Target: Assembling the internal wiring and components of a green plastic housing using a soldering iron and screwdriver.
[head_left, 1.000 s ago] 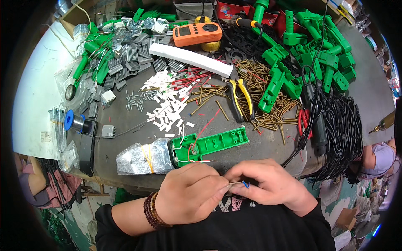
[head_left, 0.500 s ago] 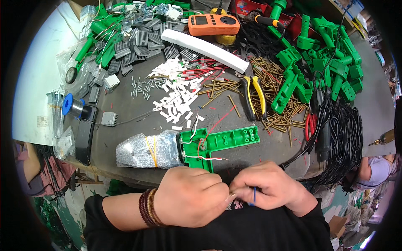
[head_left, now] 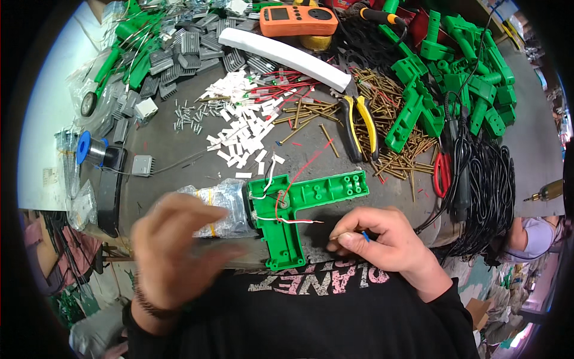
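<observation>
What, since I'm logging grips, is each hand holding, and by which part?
Right hand: a small blue piece, gripped part unclear. Left hand, blurred and open: seemingly nothing.

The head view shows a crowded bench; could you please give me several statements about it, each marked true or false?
1. The pliers lie to the right of the pile of white pieces. True.
2. The left hand holds the pliers. False: they lie on the bench, apart from both hands.
3. A small blue piece shows at the right hand. True.
4. The handheld meter is blue. False: its body is orange.
5. The bubble-wrapped part lies to the right of the open green housing. False: it lies to the left.
</observation>
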Demonstrator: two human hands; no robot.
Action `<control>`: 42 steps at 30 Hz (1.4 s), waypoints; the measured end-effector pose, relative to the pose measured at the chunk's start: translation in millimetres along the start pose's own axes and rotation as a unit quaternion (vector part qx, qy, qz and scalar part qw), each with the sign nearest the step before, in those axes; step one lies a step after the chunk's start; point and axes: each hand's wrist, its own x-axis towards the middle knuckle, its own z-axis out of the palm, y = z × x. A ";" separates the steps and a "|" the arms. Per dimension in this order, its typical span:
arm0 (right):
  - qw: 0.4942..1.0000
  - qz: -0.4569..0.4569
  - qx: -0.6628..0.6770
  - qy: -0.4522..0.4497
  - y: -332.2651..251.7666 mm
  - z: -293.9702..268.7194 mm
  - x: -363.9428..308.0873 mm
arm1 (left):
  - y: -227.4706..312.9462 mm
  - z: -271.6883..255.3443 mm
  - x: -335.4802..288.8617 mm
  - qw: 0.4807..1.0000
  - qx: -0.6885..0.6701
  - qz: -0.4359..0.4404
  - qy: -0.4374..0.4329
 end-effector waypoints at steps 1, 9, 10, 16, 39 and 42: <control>0.999 -0.020 -0.030 -0.003 2.8 -0.2 2.3 | 8.4 14.3 8.4 0.999 -0.036 0.038 -0.007; 0.997 0.055 0.035 0.045 -14.8 12.8 15.6 | 25.1 61.2 14.4 0.992 -0.046 0.101 -0.063; 0.996 0.065 0.037 0.046 -16.4 13.4 17.1 | 25.4 62.6 14.1 0.993 -0.054 0.086 -0.057; 0.998 0.011 0.038 0.049 -6.4 15.2 20.0 | 26.3 65.9 14.5 0.996 -0.063 0.058 -0.024; 0.954 -0.103 -0.255 0.118 -8.8 20.5 23.6 | 29.4 61.4 14.5 0.990 -0.114 0.074 -0.027; 0.930 -0.261 -0.248 0.069 -27.9 14.1 18.6 | 26.5 63.6 14.6 0.987 -0.129 0.081 -0.043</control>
